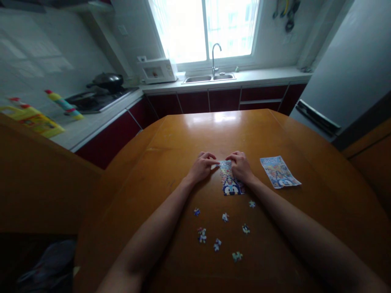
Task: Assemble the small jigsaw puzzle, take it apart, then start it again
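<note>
A partly assembled jigsaw puzzle [231, 189] lies flat on the wooden table, with a blue-and-white cartoon face at its near end. At its upper left edge, my left hand [202, 166] has its thumb and fingertips closed at the border pieces. My right hand [241, 166] is curled over the upper right side, hiding part of the picture, its fingertips at the top edge. Loose puzzle pieces are scattered nearer to me, among them a dark blue piece [197, 211], a pale piece [225, 217], a small joined cluster [202, 235] and a greenish piece [237, 256].
A printed picture sheet [279, 172] lies right of my right hand on the table [171, 138]. Beyond stand a counter with a sink [198, 79], a microwave [157, 71] and a stove with a wok [106, 80]. Bottles [33, 120] stand at left, a fridge [345, 73] at right.
</note>
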`<state>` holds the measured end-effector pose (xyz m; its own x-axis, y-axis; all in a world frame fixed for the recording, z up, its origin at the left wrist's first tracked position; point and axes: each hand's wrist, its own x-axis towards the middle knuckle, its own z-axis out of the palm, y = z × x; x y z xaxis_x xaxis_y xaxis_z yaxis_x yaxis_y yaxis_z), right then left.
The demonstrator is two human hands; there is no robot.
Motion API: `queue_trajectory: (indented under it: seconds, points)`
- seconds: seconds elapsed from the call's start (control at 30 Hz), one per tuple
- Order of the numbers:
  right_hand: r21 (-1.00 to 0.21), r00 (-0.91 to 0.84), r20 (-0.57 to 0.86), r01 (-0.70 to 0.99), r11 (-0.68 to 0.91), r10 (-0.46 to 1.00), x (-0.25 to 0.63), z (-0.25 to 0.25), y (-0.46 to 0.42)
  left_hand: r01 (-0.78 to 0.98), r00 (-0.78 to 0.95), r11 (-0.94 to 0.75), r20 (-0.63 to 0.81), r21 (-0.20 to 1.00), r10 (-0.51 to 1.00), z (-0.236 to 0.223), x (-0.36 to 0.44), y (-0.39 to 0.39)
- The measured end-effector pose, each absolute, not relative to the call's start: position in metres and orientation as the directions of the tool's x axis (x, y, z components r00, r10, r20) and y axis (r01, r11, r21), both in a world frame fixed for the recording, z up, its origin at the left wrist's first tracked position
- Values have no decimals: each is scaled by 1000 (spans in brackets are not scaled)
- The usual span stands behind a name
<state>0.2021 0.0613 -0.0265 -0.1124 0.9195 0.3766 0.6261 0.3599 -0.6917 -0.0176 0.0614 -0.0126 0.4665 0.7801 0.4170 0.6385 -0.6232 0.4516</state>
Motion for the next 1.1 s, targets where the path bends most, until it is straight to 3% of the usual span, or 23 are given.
queue_trajectory:
  seconds: [0.3,0.53,0.93,1.1]
  points:
    - [-691,-117,362,632,351,925,202,-25,61,651,490,-630,400,424,775,-14,-17,62]
    - [-708,-110,357,616,346,927,201,-21,59,594,460,-622,419,510,783,-11,-15,62]
    - [-703,-109,346,628,335,932,201,-18,58,577,482,-625,398,526,780,-9,-15,64]
    - [-787,-50,322,541,296,946,203,-13,63,576,474,-616,394,537,787,-10,-16,65]
